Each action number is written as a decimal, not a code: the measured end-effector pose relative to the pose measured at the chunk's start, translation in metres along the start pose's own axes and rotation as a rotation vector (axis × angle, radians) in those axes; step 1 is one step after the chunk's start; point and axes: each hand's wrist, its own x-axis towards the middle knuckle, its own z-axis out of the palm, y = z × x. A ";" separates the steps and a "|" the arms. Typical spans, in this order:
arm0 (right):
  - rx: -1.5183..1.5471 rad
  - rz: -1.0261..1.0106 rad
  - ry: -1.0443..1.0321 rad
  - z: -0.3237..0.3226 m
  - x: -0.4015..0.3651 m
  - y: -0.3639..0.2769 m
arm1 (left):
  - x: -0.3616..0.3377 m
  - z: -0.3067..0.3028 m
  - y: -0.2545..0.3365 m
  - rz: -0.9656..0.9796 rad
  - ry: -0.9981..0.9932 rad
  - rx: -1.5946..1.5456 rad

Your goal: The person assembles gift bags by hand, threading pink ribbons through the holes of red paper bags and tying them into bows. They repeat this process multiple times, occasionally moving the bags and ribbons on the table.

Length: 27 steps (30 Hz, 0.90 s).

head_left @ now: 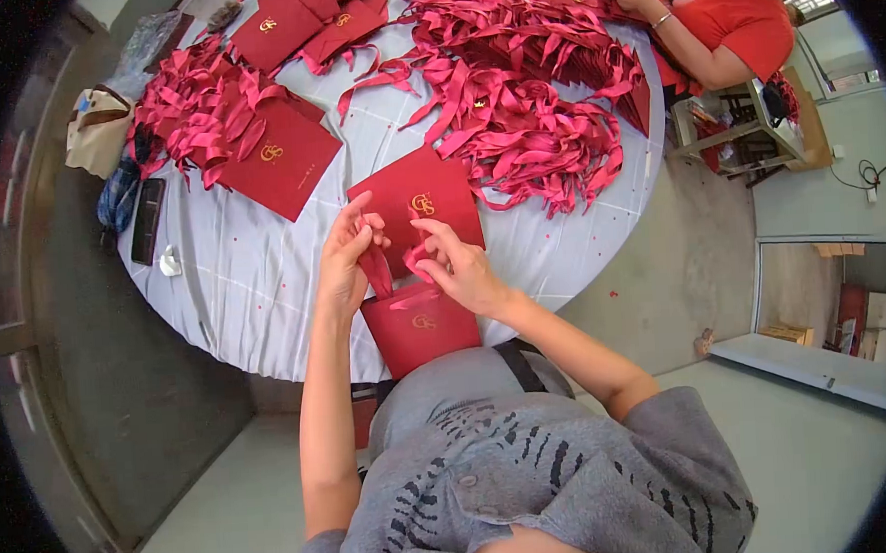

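Note:
A dark red paper bag [424,340] with a gold emblem rests at the table's near edge, against my body. Just above its top edge, my left hand [346,257] is closed around a red ribbon [377,270] that hangs down toward the bag. To the right, my right hand [463,273] pinches a loop of pink-red ribbon between thumb and fingers. The two hands are a short distance apart. Beneath and beyond them lies another red bag [428,182] with the same gold emblem, flat on the cloth.
A round table with a white cloth [234,307] holds heaps of ribboned bags [546,141] and a left pile [291,149]. A black phone-like object [148,222] and crumpled white tissue [170,262] lie left. Another person in a red shirt [725,21] handles bags at the far right.

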 end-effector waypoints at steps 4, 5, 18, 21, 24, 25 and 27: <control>-0.071 0.065 0.005 0.002 0.001 0.007 | 0.009 -0.001 -0.018 0.231 0.256 0.774; -0.099 0.050 0.031 0.001 0.001 0.008 | 0.004 -0.001 -0.019 0.396 0.327 1.112; -0.151 0.174 0.155 -0.005 -0.016 0.021 | -0.085 0.031 -0.050 0.614 -0.354 1.710; -0.322 0.156 0.046 -0.003 -0.012 0.017 | -0.085 0.023 -0.061 0.537 -0.356 1.860; -0.320 0.139 0.034 0.000 -0.013 0.020 | -0.084 0.022 -0.065 0.441 -0.339 1.853; -0.322 0.138 0.035 0.001 -0.013 0.021 | -0.085 0.022 -0.065 0.444 -0.338 1.853; -0.253 0.273 -0.001 0.000 -0.012 0.018 | -0.088 0.024 -0.064 0.393 -0.347 1.850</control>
